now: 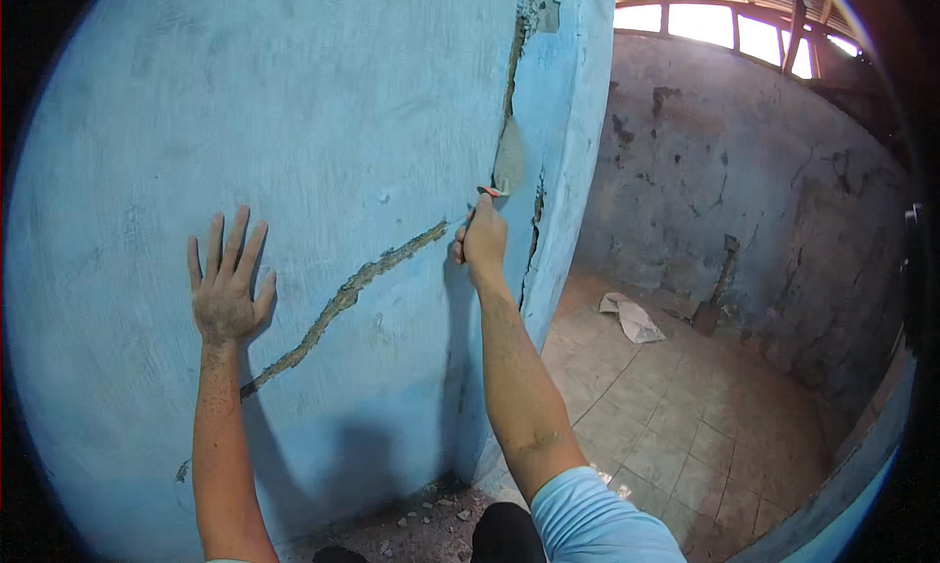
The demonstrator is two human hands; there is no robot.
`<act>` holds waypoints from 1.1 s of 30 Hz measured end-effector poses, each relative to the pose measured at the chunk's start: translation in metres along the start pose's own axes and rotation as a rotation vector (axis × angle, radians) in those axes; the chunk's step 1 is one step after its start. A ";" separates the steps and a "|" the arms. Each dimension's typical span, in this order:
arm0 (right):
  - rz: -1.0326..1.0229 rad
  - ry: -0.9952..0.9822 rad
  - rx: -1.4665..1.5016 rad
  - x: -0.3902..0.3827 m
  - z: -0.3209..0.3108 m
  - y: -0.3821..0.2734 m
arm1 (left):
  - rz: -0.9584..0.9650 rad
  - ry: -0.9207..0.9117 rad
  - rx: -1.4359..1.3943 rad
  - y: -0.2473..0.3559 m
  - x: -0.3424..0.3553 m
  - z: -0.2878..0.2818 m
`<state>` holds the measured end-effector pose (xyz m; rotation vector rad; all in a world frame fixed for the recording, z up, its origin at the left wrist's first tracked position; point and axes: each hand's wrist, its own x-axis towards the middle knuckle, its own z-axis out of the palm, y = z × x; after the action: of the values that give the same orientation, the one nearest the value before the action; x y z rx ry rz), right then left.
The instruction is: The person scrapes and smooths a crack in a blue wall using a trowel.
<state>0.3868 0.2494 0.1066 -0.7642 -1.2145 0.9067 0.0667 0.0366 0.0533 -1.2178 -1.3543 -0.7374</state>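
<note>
My left hand [227, 294] lies flat against the blue wall [323, 122], fingers spread and pointing up, with nothing in it. In my right hand [483, 235] is a trowel [509, 157], its handle wrapped by my fingers and a bit of red showing at its top. The grey blade points up along the vertical crack [510, 73], at or close to the wall's surface. A wider diagonal crack [352, 289] runs from below my left hand up toward my right wrist. Whether any mortar sits on the blade I cannot tell.
Right of the wall's edge, another room has a tiled floor [676, 416] and a stained wall [705, 162]. A crumpled white sack [633, 318] lies there. Rubble [431, 519] litters the floor by my feet. A second crack [536, 225] runs near the corner.
</note>
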 end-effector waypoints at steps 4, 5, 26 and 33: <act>-0.448 0.089 -0.075 0.025 -0.018 0.029 | 0.021 0.035 -0.002 0.008 0.011 0.001; -0.237 0.003 0.061 0.003 -0.003 0.014 | 0.011 0.025 0.039 -0.002 0.000 0.002; -0.475 0.119 -0.430 -0.046 -0.057 -0.072 | -0.050 -0.033 -0.171 -0.005 -0.003 0.008; -0.892 0.183 -0.738 -0.016 -0.041 -0.041 | -0.020 0.027 -0.202 -0.006 -0.004 0.017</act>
<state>0.4327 0.2156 0.1276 -0.7282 -1.5283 -0.3644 0.0553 0.0503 0.0474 -1.3491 -1.2951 -0.9196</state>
